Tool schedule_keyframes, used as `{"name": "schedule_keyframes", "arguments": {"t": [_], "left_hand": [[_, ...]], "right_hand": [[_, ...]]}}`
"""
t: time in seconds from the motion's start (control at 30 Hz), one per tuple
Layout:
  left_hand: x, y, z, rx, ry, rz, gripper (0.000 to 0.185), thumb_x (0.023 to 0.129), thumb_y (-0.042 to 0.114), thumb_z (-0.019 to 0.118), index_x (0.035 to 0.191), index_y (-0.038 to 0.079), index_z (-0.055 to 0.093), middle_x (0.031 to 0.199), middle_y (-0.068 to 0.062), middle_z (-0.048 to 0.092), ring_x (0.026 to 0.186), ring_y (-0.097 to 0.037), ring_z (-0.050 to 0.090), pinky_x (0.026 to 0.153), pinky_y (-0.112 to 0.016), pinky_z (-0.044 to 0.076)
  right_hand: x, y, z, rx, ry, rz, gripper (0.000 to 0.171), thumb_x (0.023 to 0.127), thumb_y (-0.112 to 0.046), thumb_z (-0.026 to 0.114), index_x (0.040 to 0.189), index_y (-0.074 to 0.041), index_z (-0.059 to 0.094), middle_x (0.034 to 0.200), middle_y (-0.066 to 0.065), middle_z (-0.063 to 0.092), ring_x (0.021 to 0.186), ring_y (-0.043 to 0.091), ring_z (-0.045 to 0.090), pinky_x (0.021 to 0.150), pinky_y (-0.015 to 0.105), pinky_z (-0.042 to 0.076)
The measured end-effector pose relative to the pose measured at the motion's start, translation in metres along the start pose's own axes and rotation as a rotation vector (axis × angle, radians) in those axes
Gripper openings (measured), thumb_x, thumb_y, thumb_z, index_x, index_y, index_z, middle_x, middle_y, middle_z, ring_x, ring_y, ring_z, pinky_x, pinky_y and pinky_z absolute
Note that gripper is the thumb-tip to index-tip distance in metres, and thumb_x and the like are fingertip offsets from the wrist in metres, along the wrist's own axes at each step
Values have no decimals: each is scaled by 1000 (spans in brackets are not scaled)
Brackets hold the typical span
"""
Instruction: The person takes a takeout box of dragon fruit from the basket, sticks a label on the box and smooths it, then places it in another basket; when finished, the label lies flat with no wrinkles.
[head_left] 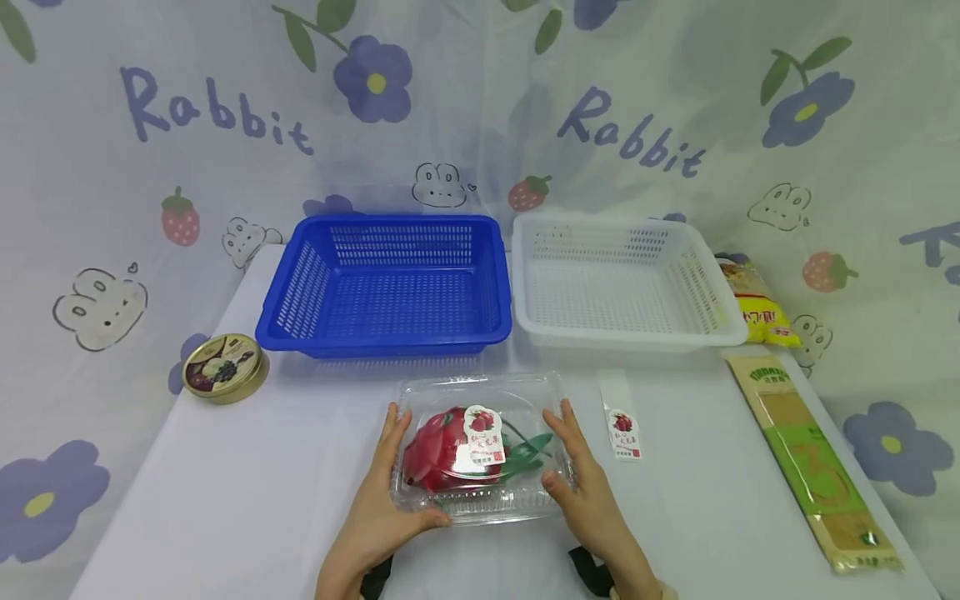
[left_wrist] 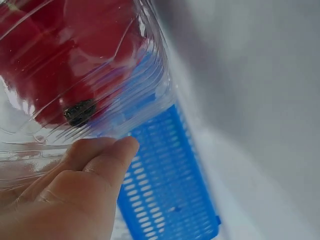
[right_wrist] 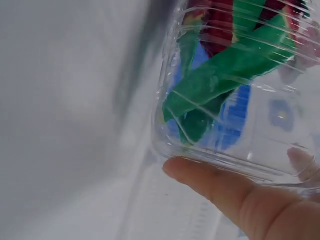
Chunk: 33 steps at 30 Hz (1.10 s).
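I see the clear clamshell box (head_left: 480, 450) with a red dragon fruit (head_left: 442, 454) inside sitting on the white table (head_left: 247, 492), near its front edge and in front of the blue basket (head_left: 390, 283); my left hand (head_left: 386, 492) grips its left side, thumb curled along the front rim; my right hand (head_left: 581, 479) grips its right side likewise; the white basket (head_left: 622, 283) stands just beside the blue one; a loose label (head_left: 622, 429) lies right of the box; a round tin (head_left: 225, 367) sits far left; a long noodle packet (head_left: 813, 462) lies far right.
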<state>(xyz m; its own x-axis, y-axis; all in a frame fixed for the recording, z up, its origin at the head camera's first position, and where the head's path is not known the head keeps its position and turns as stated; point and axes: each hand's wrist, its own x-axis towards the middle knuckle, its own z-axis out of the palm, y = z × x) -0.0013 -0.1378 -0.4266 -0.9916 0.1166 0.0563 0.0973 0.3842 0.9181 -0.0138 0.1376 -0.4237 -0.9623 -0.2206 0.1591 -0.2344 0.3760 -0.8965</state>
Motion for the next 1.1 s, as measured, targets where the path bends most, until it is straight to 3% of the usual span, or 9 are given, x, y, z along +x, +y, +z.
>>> {"name": "schedule_keyframes", "arguments": {"t": [0.17, 0.3, 0.47, 0.57, 0.7, 0.73, 0.8, 0.93, 1.1], "left_hand": [[0, 11, -12, 37, 25, 37, 131, 47, 27, 96, 155, 22, 21, 165, -10, 4, 145, -53, 13, 99, -79, 23], [1, 19, -21, 30, 62, 62, 119, 49, 21, 96, 150, 22, 34, 165, -9, 6, 145, -52, 12, 100, -80, 21], [1, 25, -31, -67, 147, 75, 100, 53, 8, 93, 142, 17, 46, 164, -11, 12, 147, -47, 11, 102, -80, 17], [0, 28, -36, -116, 199, 89, 95, 54, 0, 90, 139, 12, 49, 164, -10, 14, 148, -43, 11, 106, -77, 15], [0, 31, -41, -114, 258, 103, 85, 54, -5, 87, 132, 7, 54, 164, -8, 15, 149, -41, 13, 121, -40, 22], [0, 32, -42, -112, 270, 106, 81, 55, -5, 87, 129, 6, 56, 164, -8, 15, 149, -42, 13, 121, -39, 22], [2, 35, -43, -105, 289, 118, 76, 56, -4, 87, 126, 5, 58, 164, -8, 14, 148, -44, 12, 121, -41, 22], [7, 40, -48, -74, 277, 168, 75, 59, -1, 87, 127, 5, 57, 164, -10, 8, 148, -47, 5, 103, -80, 15], [9, 46, -57, -33, 209, 216, 84, 58, 4, 89, 133, 8, 52, 165, -7, -2, 149, -45, -2, 99, -83, 13]], "right_hand": [[3, -10, -1, 6, -21, -58, 63, 96, -40, 55, 151, -20, 32, 164, 13, 7, 145, 51, 11, 98, 82, 18], [9, -19, -4, 29, -65, -108, 66, 97, -45, 53, 152, -18, 31, 164, 13, 4, 147, 48, 9, 97, 83, 18], [17, -33, -4, 78, -132, -151, 60, 98, -38, 53, 151, -18, 32, 165, 10, -1, 150, 37, 4, 101, 80, 20], [25, -42, -2, 96, -141, -189, 57, 98, -33, 53, 149, -16, 34, 165, 11, 0, 150, 38, 4, 103, 79, 19], [40, -51, -1, 97, -123, -246, 55, 100, -42, 48, 147, -16, 38, 164, 15, 4, 149, 43, 8, 106, 76, 18], [44, -53, -1, 100, -120, -257, 56, 100, -46, 46, 146, -15, 39, 164, 16, 5, 148, 44, 8, 106, 76, 17], [53, -57, -2, 105, -115, -268, 60, 99, -52, 42, 146, -14, 40, 164, 16, 7, 148, 44, 9, 107, 76, 17], [72, -63, -7, 106, -118, -257, 62, 100, -54, 39, 145, -11, 41, 163, 17, 10, 149, 43, 11, 108, 74, 17], [88, -74, -12, 87, -133, -190, 59, 100, -50, 41, 145, -12, 41, 163, 16, 14, 149, 39, 14, 110, 71, 21]]}}
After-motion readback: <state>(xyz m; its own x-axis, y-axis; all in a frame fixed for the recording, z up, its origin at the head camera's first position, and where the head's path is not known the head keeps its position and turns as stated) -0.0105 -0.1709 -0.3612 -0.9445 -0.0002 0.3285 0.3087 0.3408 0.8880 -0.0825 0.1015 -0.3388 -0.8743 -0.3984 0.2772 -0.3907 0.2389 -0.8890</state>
